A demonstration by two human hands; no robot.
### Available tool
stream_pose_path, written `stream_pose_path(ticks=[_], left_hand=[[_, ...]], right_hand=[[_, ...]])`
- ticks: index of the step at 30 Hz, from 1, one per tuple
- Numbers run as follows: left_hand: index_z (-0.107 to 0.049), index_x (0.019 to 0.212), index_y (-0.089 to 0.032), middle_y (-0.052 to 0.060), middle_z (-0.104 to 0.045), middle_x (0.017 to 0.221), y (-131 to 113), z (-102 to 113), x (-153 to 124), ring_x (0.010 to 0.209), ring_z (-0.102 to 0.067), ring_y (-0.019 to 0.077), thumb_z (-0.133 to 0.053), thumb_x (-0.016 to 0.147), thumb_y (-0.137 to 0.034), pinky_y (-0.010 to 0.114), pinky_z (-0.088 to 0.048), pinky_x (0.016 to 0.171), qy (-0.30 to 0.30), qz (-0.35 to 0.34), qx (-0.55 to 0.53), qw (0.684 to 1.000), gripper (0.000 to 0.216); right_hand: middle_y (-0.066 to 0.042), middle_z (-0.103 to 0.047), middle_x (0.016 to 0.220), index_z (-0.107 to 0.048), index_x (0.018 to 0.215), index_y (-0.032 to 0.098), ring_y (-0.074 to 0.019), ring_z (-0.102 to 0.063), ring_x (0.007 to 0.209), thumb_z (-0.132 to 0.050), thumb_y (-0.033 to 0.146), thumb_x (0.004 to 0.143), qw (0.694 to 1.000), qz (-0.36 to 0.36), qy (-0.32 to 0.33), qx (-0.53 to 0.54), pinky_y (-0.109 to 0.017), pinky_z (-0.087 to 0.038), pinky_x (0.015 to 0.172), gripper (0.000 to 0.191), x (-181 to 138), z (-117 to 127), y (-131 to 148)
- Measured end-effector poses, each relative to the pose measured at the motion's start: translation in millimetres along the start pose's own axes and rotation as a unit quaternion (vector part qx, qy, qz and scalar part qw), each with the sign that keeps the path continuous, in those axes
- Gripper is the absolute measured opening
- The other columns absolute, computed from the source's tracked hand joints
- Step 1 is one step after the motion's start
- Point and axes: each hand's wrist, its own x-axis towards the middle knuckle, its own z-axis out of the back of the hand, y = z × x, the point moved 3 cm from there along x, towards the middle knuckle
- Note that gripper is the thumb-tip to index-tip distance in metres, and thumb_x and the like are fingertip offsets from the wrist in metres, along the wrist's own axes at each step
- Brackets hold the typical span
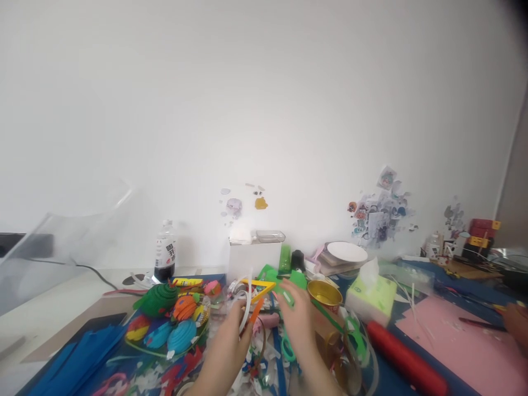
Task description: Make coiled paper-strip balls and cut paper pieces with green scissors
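Observation:
My left hand (pixel 231 341) reaches forward over a cluttered table; its fingers are curled around thin white and orange paper strips (pixel 252 311). To its right, my right hand (pixel 299 322) pinches a green paper strip (pixel 286 294). Both hands hover over a heap of coloured paper scraps (pixel 264 363), close together. Colourful paper-quilled fish and a green turtle (pixel 173 319) lie to the left of my left hand. A gold round tin (pixel 324 294) stands just right of my right hand.
A dark drink bottle (pixel 165 257), a white box (pixel 253 258), a tissue pack (pixel 370 297), a red roll (pixel 406 360) and a pink sheet (pixel 462 341) lie around. Blue paper strips (pixel 78 357) sit front left. Another person's hand (pixel 517 324) shows at the right edge.

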Motion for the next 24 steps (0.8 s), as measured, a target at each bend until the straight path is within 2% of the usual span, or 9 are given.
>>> stream_pose_path(ticks=[2,5,8,13,17,21,24], left_hand=[[-0.041,0.109,-0.021,0.011,-0.062,0.108,1.3,-1.4,0.2,0.099,-0.059,0.0228,-0.035,0.084,-0.028,0.034,-0.045,0.082,0.004,-0.022,0.025,0.999,0.027],[-0.042,0.111,-0.021,0.01,-0.064,0.104,1.2,-3.0,-0.8,0.095,-0.061,0.0226,-0.032,0.085,-0.026,0.033,-0.045,0.08,0.01,-0.05,0.069,0.996,0.028],[-0.043,0.112,-0.022,0.008,-0.066,0.1,0.6,-3.0,-2.2,0.089,-0.063,0.0223,-0.031,0.085,-0.023,0.03,-0.046,0.072,0.013,-0.06,0.113,0.992,0.03],[-0.048,0.102,-0.024,0.005,-0.067,0.087,-0.8,-0.8,-3.6,0.078,-0.064,0.0223,-0.031,0.085,-0.023,0.027,-0.043,0.062,-0.004,-0.054,0.208,0.977,0.024],[-0.046,0.101,-0.024,0.003,-0.067,0.08,-2.4,2.3,-3.8,0.073,-0.064,0.0213,-0.029,0.086,-0.022,0.025,-0.039,0.058,-0.012,-0.041,0.256,0.966,0.023],[-0.046,0.1,-0.024,0.002,-0.067,0.081,-3.9,6.1,-2.1,0.073,-0.063,0.0198,-0.033,0.082,-0.018,0.023,-0.036,0.057,-0.005,-0.012,0.239,0.971,0.022],[-0.049,0.089,-0.023,0.002,-0.066,0.081,-5.3,7.2,-0.2,0.073,-0.062,0.0188,-0.036,0.081,-0.02,0.022,-0.036,0.06,0.01,-0.001,0.195,0.981,0.015]], right_hand=[[-0.006,-0.064,0.101,-0.069,0.09,0.024,-0.024,-0.052,0.099,-0.059,0.018,0.074,0.988,0.098,0.075,-0.092,-0.038,-0.039,0.088,0.019,-7.1,-11.1,11.5],[-0.005,-0.058,0.113,-0.062,0.106,0.029,-0.0227,-0.049,0.102,-0.049,0.008,0.079,0.941,0.218,0.175,-0.19,-0.038,-0.041,0.086,0.036,-19.4,-25.3,26.9],[-0.005,-0.054,0.118,-0.06,0.106,0.029,-0.0233,-0.045,0.104,-0.045,0.002,0.079,0.899,0.291,0.197,-0.263,-0.04,-0.04,0.084,0.041,-26.1,-29.6,34.5],[-0.004,-0.058,0.104,-0.061,0.084,0.023,-0.0222,-0.047,0.095,-0.05,-0.001,0.072,0.897,0.301,0.167,-0.277,-0.036,-0.04,0.078,0.029,-26.1,-26.0,37.3],[-0.004,-0.056,0.105,-0.059,0.084,0.022,-0.022,-0.046,0.096,-0.058,0.003,0.071,0.892,0.296,0.201,-0.277,-0.036,-0.039,0.081,0.024,-27.7,-25.7,41.2],[-0.004,-0.054,0.108,-0.058,0.089,0.022,-0.023,-0.044,0.098,-0.062,0.01,0.072,0.874,0.308,0.236,-0.291,-0.037,-0.037,0.084,0.021,-30.9,-27.8,41.6],[-0.004,-0.055,0.105,-0.059,0.086,0.023,-0.023,-0.044,0.095,-0.057,0.013,0.078,0.864,0.325,0.222,-0.313,-0.038,-0.037,0.082,0.013,-32.1,-29.9,38.5]])
